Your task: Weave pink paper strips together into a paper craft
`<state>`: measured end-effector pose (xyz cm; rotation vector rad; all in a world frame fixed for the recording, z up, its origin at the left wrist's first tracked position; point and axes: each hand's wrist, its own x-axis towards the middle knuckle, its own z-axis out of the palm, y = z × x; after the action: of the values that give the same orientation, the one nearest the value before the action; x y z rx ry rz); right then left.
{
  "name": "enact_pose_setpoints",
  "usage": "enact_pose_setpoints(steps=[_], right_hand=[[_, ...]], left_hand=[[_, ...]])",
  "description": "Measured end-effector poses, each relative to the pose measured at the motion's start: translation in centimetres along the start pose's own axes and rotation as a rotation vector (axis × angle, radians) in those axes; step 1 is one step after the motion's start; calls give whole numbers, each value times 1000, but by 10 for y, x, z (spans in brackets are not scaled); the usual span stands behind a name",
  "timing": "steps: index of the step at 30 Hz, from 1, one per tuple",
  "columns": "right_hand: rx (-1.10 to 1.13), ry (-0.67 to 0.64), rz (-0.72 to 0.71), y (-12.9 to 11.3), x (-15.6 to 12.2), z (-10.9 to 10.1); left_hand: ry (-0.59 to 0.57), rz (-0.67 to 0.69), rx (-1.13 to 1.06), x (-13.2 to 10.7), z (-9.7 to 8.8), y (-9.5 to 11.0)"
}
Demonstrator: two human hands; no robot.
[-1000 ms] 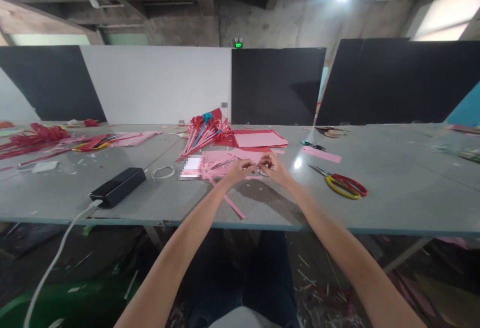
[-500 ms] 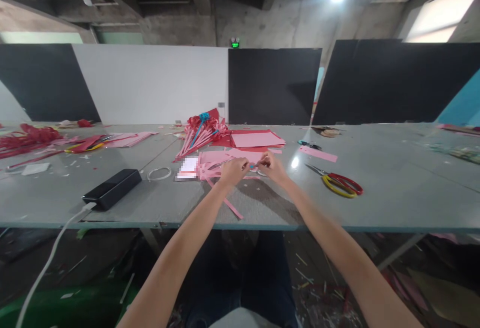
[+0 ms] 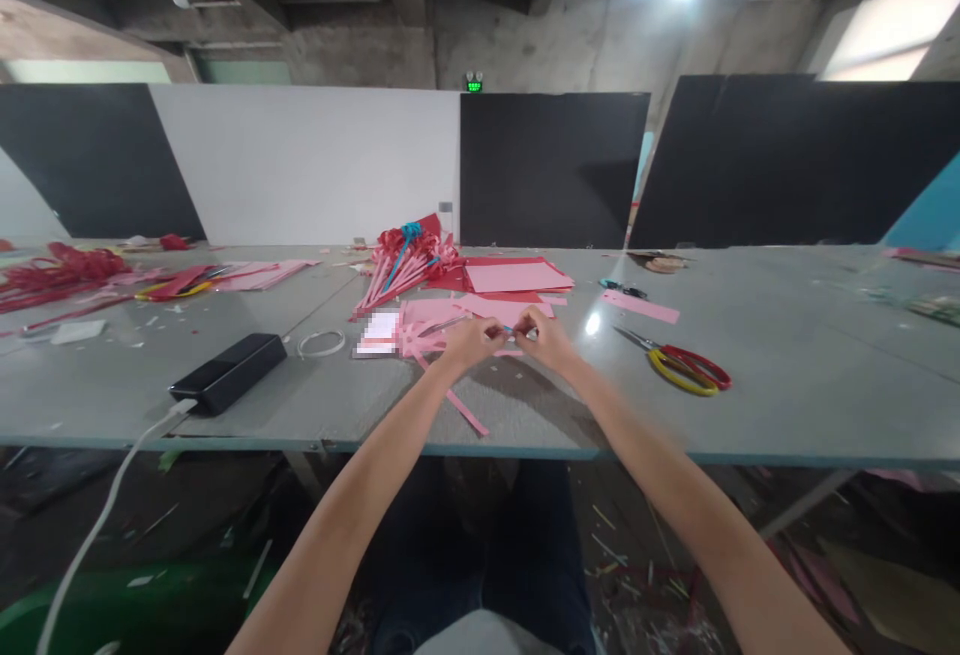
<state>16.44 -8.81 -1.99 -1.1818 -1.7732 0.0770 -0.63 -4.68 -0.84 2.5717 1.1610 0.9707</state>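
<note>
My left hand [image 3: 475, 342] and my right hand [image 3: 541, 339] meet over the middle of the table, fingertips pinched close together. Between them shows a small blue piece [image 3: 509, 330], too small to name surely; both hands seem closed on it. Under and behind the hands lie pink paper sheets [image 3: 427, 309]. To the left of my left hand, pink paper strips [image 3: 414, 338] spread out, and one long pink strip [image 3: 468, 413] runs toward the table's front edge.
Scissors with red and yellow handles [image 3: 686, 369] lie right; smaller scissors [image 3: 624, 289] and a pink card [image 3: 641, 307] sit behind. A bundle of pink sticks with red and blue tops [image 3: 409, 257] lies at the back. Left are a black power bank [image 3: 229, 373] and a coiled white cable [image 3: 321, 343].
The small blue piece between my fingers has turned and shows less of its face. My hands stay nearly in place; the whole view has shifted slightly.
</note>
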Motion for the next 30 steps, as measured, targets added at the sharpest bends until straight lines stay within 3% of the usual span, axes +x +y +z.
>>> enact_pose_setpoints(steps=[7, 15, 24, 30], right_hand=[[48, -51, -46, -4, -2, -2], [300, -3, 106, 2, 3, 2], [250, -5, 133, -4, 2, 1], [401, -32, 251, -9, 2, -5]], left_hand=[[2, 15, 6, 2, 4, -2], [1, 45, -64, 2, 2, 0], [-20, 100, 143, -3, 0, 6], [9, 45, -52, -1, -2, 6]])
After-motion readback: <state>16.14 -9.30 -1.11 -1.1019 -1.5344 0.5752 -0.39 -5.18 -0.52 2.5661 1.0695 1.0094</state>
